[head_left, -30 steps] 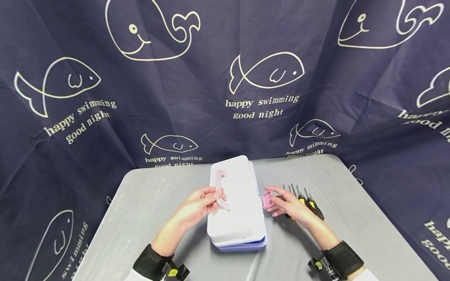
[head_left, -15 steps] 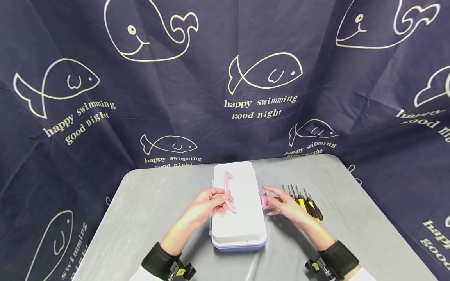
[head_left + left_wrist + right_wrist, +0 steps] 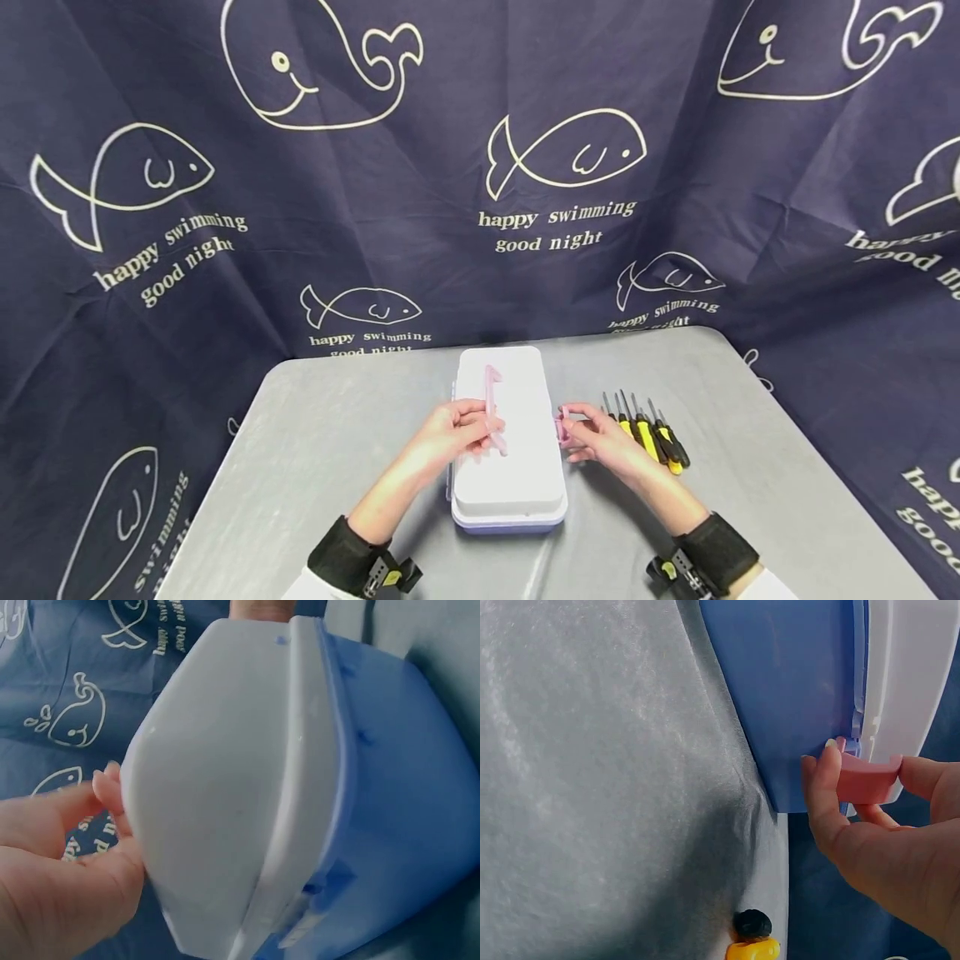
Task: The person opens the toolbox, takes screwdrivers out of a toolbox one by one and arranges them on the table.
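A toolbox with a white lid (image 3: 517, 483) and a blue base (image 3: 508, 529) stands mid-table, the lid down on the base. My left hand (image 3: 459, 429) pinches the pink carry handle (image 3: 491, 390) on top, between thumb and fingers. At the box's right side, my right hand (image 3: 600, 437) holds the pink latch (image 3: 868, 780) between thumb and fingertips. That latch sticks outward from the seam of lid and base. In the left wrist view the lid's white end (image 3: 210, 772) hides the handle and part of the left fingers.
Several screwdrivers (image 3: 647, 442) with black and yellow handles lie side by side on the grey table (image 3: 330, 467), right of the box and close to my right hand. A dark blue curtain (image 3: 420, 200) with fish prints hangs behind the table.
The lid, tilted with a gap at the front a second ago, has come down onto the base. The handle and left hand shifted right; the latch swung up with the right fingers.
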Tool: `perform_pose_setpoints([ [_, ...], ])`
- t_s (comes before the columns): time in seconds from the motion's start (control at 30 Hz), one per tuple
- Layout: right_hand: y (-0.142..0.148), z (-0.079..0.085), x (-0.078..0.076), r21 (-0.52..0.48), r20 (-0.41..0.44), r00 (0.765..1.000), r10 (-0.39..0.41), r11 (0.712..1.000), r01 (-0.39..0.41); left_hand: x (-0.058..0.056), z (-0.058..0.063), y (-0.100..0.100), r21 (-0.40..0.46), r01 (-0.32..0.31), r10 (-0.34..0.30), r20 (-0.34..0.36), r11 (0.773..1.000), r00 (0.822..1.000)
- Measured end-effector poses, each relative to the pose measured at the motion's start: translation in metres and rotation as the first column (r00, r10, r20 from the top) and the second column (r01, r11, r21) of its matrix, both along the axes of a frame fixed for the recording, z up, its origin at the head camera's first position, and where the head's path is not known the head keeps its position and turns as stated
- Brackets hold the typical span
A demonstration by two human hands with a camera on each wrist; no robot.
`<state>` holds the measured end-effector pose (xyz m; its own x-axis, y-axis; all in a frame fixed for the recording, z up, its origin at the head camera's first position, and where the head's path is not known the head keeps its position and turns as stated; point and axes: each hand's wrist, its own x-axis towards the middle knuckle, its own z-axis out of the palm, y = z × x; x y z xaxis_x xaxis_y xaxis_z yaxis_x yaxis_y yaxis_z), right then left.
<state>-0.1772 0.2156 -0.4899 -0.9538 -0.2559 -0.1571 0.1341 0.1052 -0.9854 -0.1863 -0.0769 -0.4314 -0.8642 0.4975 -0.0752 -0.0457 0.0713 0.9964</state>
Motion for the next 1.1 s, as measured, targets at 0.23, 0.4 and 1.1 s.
perform_pose_setpoints([
  [0.23, 0.0, 0.0, -0.002, 0.022, 0.006, 1.0, -0.024, 0.999, 0.024, 0.004, 0.006, 0.006, -0.254, -0.075, -0.012, -0.324, 0.964, 0.946],
  [0.4, 0.0, 0.002, -0.002, 0.036, 0.002, 1.0, -0.022, 0.999, 0.022, 0.006, 0.008, 0.016, -0.299, -0.128, -0.024, -0.457, 0.946, 0.889],
  [1.1, -0.003, 0.01, -0.004, 0.064, -0.036, 0.999, 0.006, 0.998, -0.004, 0.015, -0.003, 0.025, -0.483, -0.25, -0.291, -0.787, 0.839, 0.544],
])
